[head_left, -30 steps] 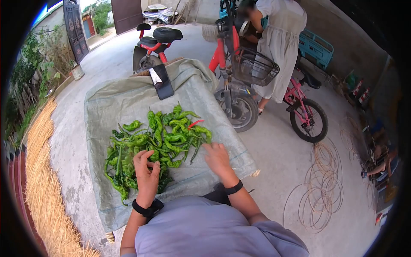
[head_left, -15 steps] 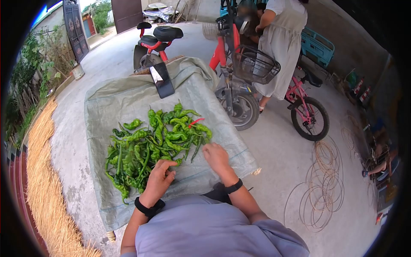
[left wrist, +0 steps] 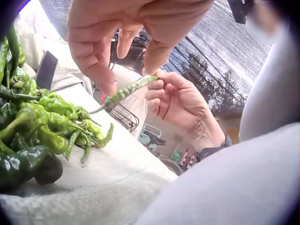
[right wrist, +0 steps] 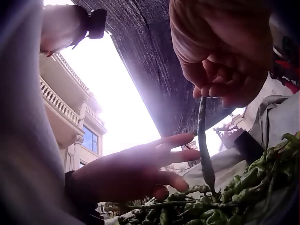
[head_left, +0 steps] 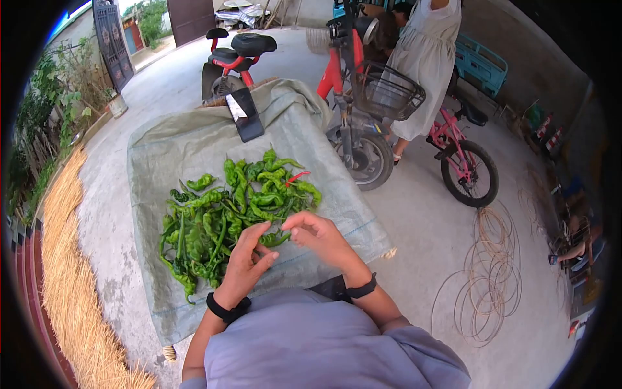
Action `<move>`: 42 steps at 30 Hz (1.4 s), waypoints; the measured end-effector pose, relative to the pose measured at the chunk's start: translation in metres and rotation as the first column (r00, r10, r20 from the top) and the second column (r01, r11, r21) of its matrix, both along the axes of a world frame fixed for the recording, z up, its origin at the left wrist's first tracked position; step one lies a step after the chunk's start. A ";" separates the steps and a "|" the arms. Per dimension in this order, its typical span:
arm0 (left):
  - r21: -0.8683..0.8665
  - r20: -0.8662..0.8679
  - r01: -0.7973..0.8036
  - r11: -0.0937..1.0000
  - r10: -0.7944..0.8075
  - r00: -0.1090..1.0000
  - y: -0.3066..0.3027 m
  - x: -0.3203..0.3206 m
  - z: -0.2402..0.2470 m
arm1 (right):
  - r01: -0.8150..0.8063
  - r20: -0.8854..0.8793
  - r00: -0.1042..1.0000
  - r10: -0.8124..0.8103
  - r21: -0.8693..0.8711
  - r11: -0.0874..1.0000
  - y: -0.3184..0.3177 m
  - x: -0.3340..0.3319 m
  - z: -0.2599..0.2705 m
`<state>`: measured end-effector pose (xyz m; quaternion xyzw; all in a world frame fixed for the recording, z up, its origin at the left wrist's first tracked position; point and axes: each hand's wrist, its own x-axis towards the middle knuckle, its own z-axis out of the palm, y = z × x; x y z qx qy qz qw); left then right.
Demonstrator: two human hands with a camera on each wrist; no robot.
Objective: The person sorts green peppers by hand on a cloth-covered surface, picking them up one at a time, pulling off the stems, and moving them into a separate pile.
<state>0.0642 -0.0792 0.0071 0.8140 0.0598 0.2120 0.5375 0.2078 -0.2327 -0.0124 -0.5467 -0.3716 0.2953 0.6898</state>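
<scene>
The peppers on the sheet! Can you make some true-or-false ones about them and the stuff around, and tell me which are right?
1. The right hand pinches a green pepper by one end. True.
2. All the peppers are green. False: a red pepper lies among them.
3. The phone is buried under the peppers. False: it lies on the sheet, beyond them.
4. In the head view, the pink bike is right of the peppers. True.
5. The left hand makes a fist. False: its fingers are spread apart.

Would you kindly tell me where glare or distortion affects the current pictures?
Head view: dark rounded edges, fisheye bowing, peppers softly lit; left wrist: cloth washed pale; right wrist: glaring white sky, right hand comparatively dark.
</scene>
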 end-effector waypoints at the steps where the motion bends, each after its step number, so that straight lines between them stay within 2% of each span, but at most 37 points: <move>1: 0.046 -0.037 0.044 0.998 -0.042 0.998 0.004 0.000 -0.005 | -0.033 -0.024 0.999 0.034 0.016 0.999 0.002 -0.002 -0.002; 3: 0.125 -0.135 0.129 0.984 -0.111 0.985 0.016 -0.001 -0.023 | -0.108 -0.090 0.990 0.112 0.049 0.993 0.009 -0.008 -0.009; 4: 0.022 -0.126 0.107 0.994 -0.103 0.987 0.013 -0.002 -0.025 | -0.142 -0.066 0.987 0.145 0.057 0.988 0.011 -0.006 -0.012; 7: 0.122 -0.095 -0.064 0.990 0.075 0.993 0.018 -0.004 -0.020 | 0.061 -0.106 0.993 -0.053 0.082 0.995 0.010 -0.002 -0.002; 9: 0.312 0.121 -0.259 0.914 0.232 0.965 0.026 -0.006 -0.013 | 0.323 -0.026 0.946 -0.323 0.003 0.946 0.009 0.013 -0.013; 10: 0.376 0.219 -0.373 0.848 0.310 0.925 0.028 -0.008 -0.002 | 0.447 0.034 0.895 -0.445 -0.051 0.893 0.008 0.023 -0.022; 11: 0.439 0.335 -0.468 0.767 0.344 0.877 0.033 -0.007 0.004 | 0.496 0.185 0.862 -0.472 -0.113 0.861 0.005 0.033 -0.032; 13: 0.532 0.392 -0.574 0.622 0.420 0.819 0.050 -0.010 0.000 | 0.607 0.482 0.743 -0.464 -0.196 0.770 0.002 0.045 -0.044; 16: 0.413 0.251 -0.638 0.650 0.592 0.766 0.047 -0.011 0.000 | 0.710 0.696 0.614 -0.372 -0.282 0.645 0.003 0.037 -0.056; 19: 0.385 0.087 -0.543 0.746 0.557 0.826 0.046 -0.015 -0.004 | 0.662 0.741 0.636 -0.214 -0.381 0.646 0.006 0.039 -0.080; 22: 0.358 0.077 -0.457 0.814 0.462 0.884 0.041 -0.009 -0.017 | 0.704 0.768 0.574 -0.282 -0.287 0.650 0.010 0.036 -0.084; 25: 0.344 0.012 -0.344 0.874 0.362 0.932 0.031 -0.006 -0.021 | 0.707 0.783 0.573 -0.241 -0.324 0.628 0.009 0.040 -0.085; 28: 0.322 -0.029 -0.246 0.914 0.270 0.962 0.024 -0.005 -0.021 | 0.763 0.790 0.489 -0.370 -0.181 0.621 0.010 0.039 -0.073; 31: 0.328 -0.049 -0.162 0.931 0.188 0.981 0.024 -0.006 -0.019 | 0.727 0.570 0.570 -0.592 -0.015 0.686 0.012 0.046 -0.068; 34: 0.351 -0.049 -0.056 0.935 0.077 0.996 0.025 -0.005 -0.021 | 0.624 0.073 0.775 -0.628 0.064 0.779 0.010 0.036 -0.049; 37: 0.276 -0.032 -0.009 0.961 0.018 0.999 0.016 -0.002 -0.015 | 0.474 -0.081 0.880 -0.468 0.219 0.853 0.004 0.023 -0.021; 40: 0.166 0.006 -0.022 0.986 0.021 1.000 0.002 -0.003 -0.002 | 0.205 -0.265 0.955 -0.135 0.258 0.944 0.004 0.005 -0.004; 42: 0.255 0.005 0.024 0.967 -0.026 1.000 0.006 -0.002 -0.005 | -0.003 -0.235 0.970 0.055 0.216 0.976 0.008 -0.004 -0.004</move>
